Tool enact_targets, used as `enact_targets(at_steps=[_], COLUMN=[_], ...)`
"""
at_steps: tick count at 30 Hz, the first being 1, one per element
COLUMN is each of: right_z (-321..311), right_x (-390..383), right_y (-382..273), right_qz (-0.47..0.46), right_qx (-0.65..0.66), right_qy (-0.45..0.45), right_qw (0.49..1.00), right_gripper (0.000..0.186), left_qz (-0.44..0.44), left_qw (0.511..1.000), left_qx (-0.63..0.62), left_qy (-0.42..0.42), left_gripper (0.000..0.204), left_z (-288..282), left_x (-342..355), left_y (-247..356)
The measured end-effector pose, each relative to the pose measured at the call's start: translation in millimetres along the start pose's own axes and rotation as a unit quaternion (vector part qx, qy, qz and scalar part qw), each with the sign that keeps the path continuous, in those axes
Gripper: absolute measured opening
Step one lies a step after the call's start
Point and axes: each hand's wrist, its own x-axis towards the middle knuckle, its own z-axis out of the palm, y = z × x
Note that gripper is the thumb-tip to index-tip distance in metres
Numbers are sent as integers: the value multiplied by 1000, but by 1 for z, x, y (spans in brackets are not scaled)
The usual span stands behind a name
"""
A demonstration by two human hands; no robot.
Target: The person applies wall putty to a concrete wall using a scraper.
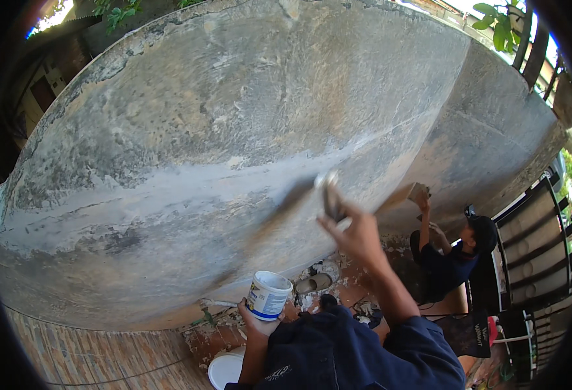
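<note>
My left hand [258, 323] is closed round the lower side of a white plastic tub [271, 294] with a blue band, held upright and open at the top. My right hand [359, 237] is raised in front of the wall, gripping a short dark tool with a whitish tip [329, 195]. Motion smears this tool, so its exact kind is unclear, as is whether its tip touches the wall. Behind it stands the grey cement wall [234, 110], with a paler coated band [169, 185] running across it.
At right a co-worker in a dark cap [471, 247] crouches, holding a flat block [418, 194] at the wall. A white bucket [226, 370] stands by my left forearm. Below are a sandal [314, 283] and flaked debris. A dark metal gate [533, 253] stands far right.
</note>
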Motion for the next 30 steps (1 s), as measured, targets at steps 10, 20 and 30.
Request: enact_targets(at_steps=[10, 20, 30], right_z=[58, 47, 7], right_x=[32, -27, 51], right_y=[30, 85, -18], right_qz=[-105, 66, -161], right_qx=[-153, -114, -75], right_qy=[189, -124, 155], right_qw=[964, 984, 972], right_gripper=[68, 73, 75], left_qz=[37, 16, 13], left_qw=[999, 999, 999], left_qx=[7, -23, -3], left_qy=[35, 32, 30], left_gripper=[71, 71, 69], left_z=[-25, -14, -4], left_x=[9, 6, 2], left_y=[-5, -5, -16])
